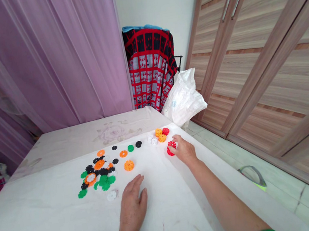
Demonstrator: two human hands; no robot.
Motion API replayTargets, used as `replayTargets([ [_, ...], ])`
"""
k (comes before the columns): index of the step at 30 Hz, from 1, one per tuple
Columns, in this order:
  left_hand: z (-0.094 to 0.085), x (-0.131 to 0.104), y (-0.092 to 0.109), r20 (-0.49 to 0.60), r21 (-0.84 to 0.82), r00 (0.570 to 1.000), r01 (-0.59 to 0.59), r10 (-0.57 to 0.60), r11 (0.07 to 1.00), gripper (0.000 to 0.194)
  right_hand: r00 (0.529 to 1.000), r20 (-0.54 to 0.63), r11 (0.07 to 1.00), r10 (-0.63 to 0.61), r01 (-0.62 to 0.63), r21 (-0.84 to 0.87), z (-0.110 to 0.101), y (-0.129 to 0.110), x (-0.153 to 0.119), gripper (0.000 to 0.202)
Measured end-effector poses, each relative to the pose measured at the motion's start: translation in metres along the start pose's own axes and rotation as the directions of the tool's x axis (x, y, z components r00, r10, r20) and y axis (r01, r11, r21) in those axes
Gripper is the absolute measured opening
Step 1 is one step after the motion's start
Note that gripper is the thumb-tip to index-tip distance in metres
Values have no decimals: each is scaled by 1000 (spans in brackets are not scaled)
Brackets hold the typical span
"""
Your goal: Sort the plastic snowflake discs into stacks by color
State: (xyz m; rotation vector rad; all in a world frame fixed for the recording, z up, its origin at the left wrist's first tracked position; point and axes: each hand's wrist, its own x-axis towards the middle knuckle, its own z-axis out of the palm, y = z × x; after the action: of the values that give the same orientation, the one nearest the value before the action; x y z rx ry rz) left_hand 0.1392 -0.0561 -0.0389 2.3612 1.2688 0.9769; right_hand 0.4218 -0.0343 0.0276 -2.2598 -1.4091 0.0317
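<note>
My right hand is at the right side of the table, thumb and fingers around red notched discs. Just beyond it sit yellow discs and another red stack, with white discs to their left. My left hand hovers over or rests on the white cloth, fingers stretched out and holding nothing; which of the two I cannot tell. A white disc lies left of it, and an orange stack lies beyond its fingertips.
Mixed green, black, orange and white discs lie heaped at the left. A green stack and a black one sit mid-table. A white plastic bag stands at the far right corner; a wooden wardrobe is to the right.
</note>
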Motion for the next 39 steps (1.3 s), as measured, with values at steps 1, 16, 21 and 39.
replayTargets([
  [1, 0, 0, 0, 0, 0, 1000, 1, -1, 1000, 38, 1000, 23, 1000, -8, 8, -11, 2, 0, -1, 42],
  [16, -1, 0, -1, 17, -16, 1000, 12, -12, 1000, 38, 838, 507, 889, -203, 375, -262, -16, -2, 19, 58],
  [21, 0, -1, -2, 22, -23, 1000, 9, -9, 1000, 38, 745, 618, 805, -251, 515, -293, -18, -14, 33, 48],
  [39, -3, 0, -4, 34, 5, 999, -32, 32, 999, 38, 691, 653, 808, -311, 554, -202, -12, 0, 45, 41],
])
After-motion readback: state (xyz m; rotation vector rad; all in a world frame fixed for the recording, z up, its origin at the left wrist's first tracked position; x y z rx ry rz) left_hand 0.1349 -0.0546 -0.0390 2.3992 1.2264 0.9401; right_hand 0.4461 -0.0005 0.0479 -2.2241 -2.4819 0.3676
